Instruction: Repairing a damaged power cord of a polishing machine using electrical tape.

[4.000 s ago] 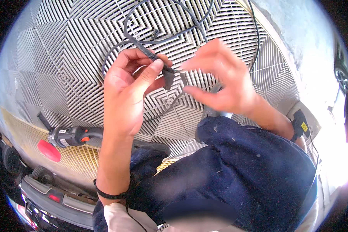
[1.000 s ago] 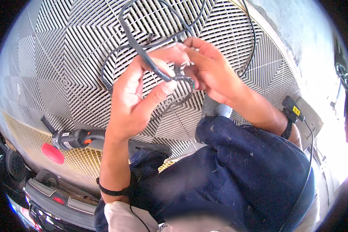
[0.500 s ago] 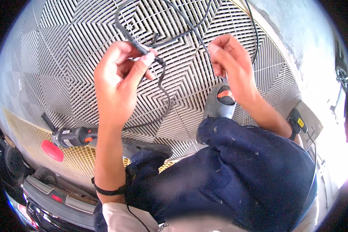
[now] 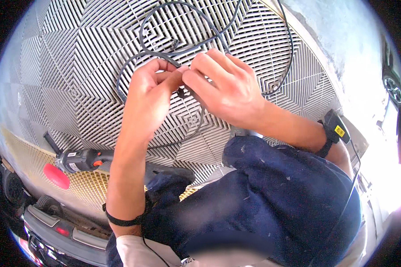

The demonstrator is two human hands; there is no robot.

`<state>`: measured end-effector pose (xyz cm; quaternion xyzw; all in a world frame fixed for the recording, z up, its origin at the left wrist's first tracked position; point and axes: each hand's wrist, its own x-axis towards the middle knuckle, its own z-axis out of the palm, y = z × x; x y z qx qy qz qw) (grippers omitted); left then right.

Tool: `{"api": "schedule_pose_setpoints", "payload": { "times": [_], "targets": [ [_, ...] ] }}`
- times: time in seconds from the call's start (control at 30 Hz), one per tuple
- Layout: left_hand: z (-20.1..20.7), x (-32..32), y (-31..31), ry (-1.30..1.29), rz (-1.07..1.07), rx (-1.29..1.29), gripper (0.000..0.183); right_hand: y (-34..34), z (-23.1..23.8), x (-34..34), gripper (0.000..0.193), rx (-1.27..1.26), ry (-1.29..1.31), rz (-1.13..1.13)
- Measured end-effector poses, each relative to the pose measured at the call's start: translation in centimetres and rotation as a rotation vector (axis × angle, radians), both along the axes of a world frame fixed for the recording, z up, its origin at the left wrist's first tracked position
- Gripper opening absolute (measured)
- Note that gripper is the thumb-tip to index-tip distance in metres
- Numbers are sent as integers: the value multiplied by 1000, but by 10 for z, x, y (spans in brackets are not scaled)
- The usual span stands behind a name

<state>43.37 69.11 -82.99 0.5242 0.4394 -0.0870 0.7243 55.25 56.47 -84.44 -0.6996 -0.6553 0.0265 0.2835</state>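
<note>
Above the slatted floor, my left hand (image 4: 147, 100) pinches a black cable (image 4: 168, 58) between thumb and fingers. My right hand (image 4: 229, 86) has its fingers curled at the same spot, its fingertips meeting those of the left on the cable. Just below the fingertips a small dark piece (image 4: 181, 93) sticks out; the grip point itself is mostly hidden by the fingers. From there a thinner stretch of cable (image 4: 199, 122) curves down toward a black and grey power polisher (image 4: 82, 160) lying on the floor at the left, with a red pad (image 4: 56, 176).
Loops of cable (image 4: 200, 9) lie on the grey slatted floor tiles (image 4: 98, 49) ahead of me. At the lower left stands a dark car's rear (image 4: 71, 242). Another car's wheel (image 4: 393, 90) is at the far right. My knees, in dark blue trousers (image 4: 285, 196), are bent below my hands.
My right hand has moved left to join my left hand at the cable and close on it. The cable's loops have shifted and lie lower on the floor.
</note>
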Motion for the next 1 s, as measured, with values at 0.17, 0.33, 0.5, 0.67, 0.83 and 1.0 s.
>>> {"api": "schedule_pose_setpoints", "payload": {
  "times": [0.17,0.33,0.5,0.67,0.83,1.0],
  "targets": [
    [-1,1,0,-97,95,-95,14,2,-1,8,12,48,172,-1],
    [9,10,-10,-308,219,-118,11,-9,21,19,11,-92,690,-263],
    [4,9,-23,-417,293,-110,12,-2,35,15,21,-297,1437,-599],
    [13,10,-29,-420,356,-210,23,-8,34,13,24,-280,996,-444],
    [16,6,-28,-409,237,-136,31,-12,29,26,23,-141,1110,-572],
    [27,11,-28,-329,269,-320,26,-20,40,41,28,-575,857,-789]
  ]
}}
